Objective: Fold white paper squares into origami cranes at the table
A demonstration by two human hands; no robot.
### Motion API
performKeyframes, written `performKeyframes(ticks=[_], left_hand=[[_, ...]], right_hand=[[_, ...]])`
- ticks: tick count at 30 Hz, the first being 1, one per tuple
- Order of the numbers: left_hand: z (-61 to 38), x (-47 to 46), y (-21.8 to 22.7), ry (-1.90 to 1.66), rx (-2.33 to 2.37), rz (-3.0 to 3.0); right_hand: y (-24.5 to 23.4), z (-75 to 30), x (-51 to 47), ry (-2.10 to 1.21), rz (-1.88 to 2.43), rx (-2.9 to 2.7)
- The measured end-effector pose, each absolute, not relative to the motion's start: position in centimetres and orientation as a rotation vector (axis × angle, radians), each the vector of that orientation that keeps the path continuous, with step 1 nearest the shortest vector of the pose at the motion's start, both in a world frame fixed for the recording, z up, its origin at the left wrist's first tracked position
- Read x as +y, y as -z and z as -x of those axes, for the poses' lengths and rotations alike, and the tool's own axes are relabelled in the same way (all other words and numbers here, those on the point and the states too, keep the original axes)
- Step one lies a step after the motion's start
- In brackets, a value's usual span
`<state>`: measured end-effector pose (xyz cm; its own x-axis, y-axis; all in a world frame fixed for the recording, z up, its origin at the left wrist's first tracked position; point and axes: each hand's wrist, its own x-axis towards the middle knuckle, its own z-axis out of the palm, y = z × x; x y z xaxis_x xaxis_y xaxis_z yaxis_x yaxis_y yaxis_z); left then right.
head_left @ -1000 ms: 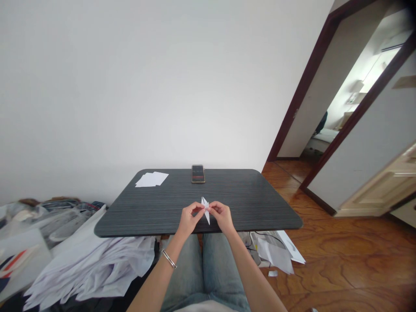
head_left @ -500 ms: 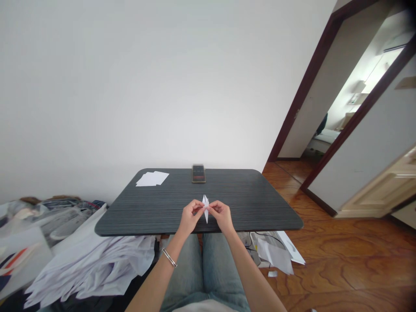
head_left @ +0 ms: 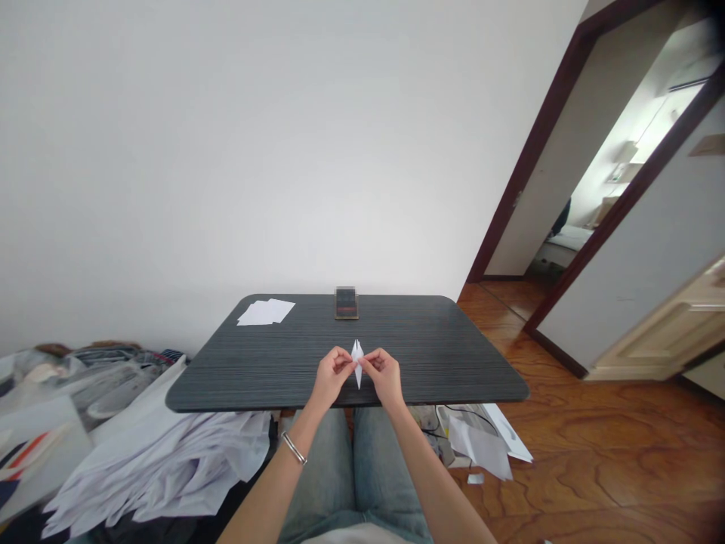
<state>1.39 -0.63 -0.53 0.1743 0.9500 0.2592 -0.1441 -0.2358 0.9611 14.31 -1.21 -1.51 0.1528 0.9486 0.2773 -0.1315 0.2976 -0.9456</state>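
Note:
Between my two hands is a small piece of folded white paper (head_left: 358,377), narrow and pointed, with a slit at its upper end and a long tip toward me. My left hand (head_left: 331,375) pinches its left side between thumb and fingers. On the other side, my right hand (head_left: 384,373) pinches the right edge the same way. Both hands are over the near part of the dark table (head_left: 272,359). Fingers partly cover the middle of the folded paper.
Several white paper sheets (head_left: 265,311) lie at the table's back left. A phone-like device (head_left: 346,302) stands at the back edge by the wall. White cloth or paper (head_left: 170,468) is heaped at the lower left. Papers and cables (head_left: 479,446) lie under the table's right side.
Both hands and the folded paper have shifted very slightly to the left. The pinch on each side is kept.

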Motion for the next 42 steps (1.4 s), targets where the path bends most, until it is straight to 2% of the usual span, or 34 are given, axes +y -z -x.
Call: performKeyframes(ticks=[42], left_hand=[[-1.27, 0.00, 1.12, -1.372, 0.952, -1.296]], right_hand=[[1.69, -14.50, -1.05, -1.113, 0.951, -1.196]])
